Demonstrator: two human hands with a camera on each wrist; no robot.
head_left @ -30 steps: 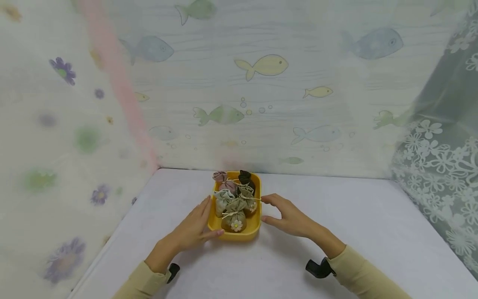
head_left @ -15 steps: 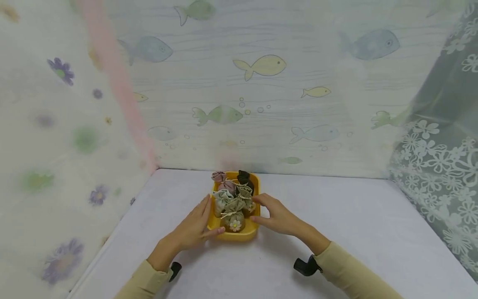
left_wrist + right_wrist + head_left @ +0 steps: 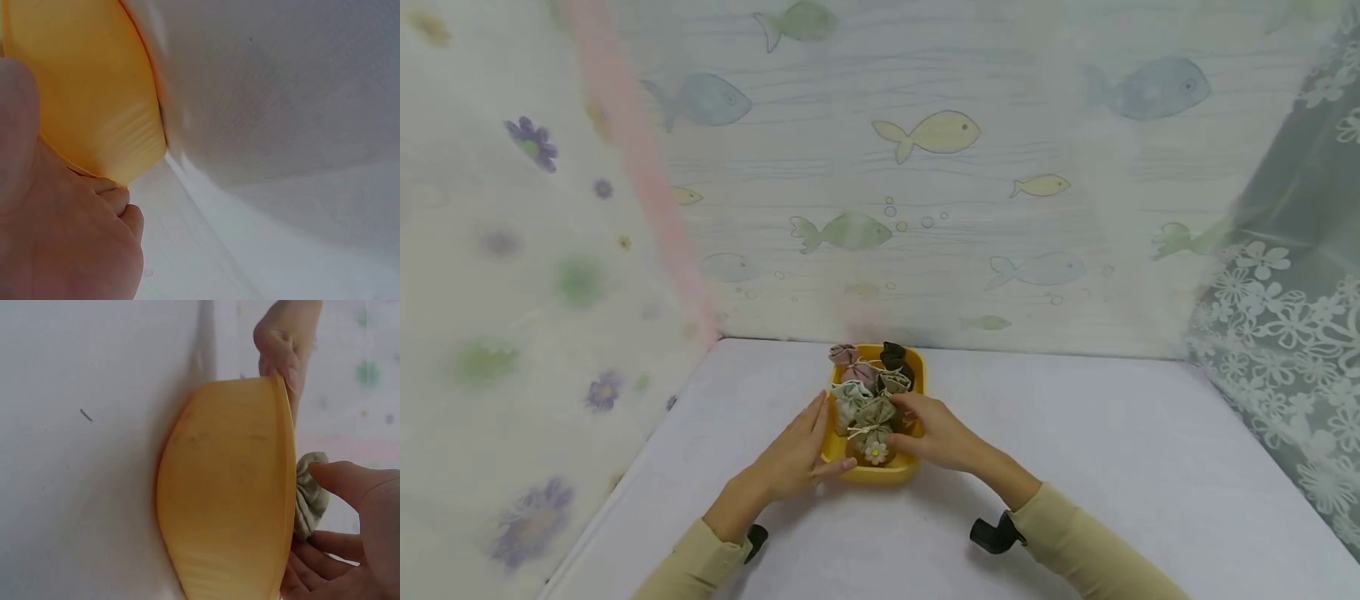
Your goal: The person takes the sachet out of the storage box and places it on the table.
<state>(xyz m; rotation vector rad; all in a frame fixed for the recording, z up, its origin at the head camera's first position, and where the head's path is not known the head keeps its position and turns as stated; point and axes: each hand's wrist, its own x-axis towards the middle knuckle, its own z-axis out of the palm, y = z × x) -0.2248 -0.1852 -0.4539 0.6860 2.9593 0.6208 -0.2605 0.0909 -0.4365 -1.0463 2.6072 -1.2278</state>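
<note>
A yellow tub on the table holds several small drawstring pouches. My left hand holds its near left corner, fingers along the outside wall and thumb over the front rim. In the left wrist view, the fingertips meet the tub's edge. My right hand reaches over the right rim. Its thumb and forefinger pinch the front khaki pouch, which carries a white flower. Behind it are a pale pouch, a pink pouch and a dark pouch. Another khaki pouch is partly hidden.
A white cloth covers the table, and the tub stands near its back edge. Behind hangs a fish-print curtain, with a flower-print curtain at left and lace at right. Black wrist mounts stick out below the sleeves.
My right hand has moved left from outside the tub's right rim, over it and onto the front khaki pouch. The left hand keeps its place at the tub's corner.
</note>
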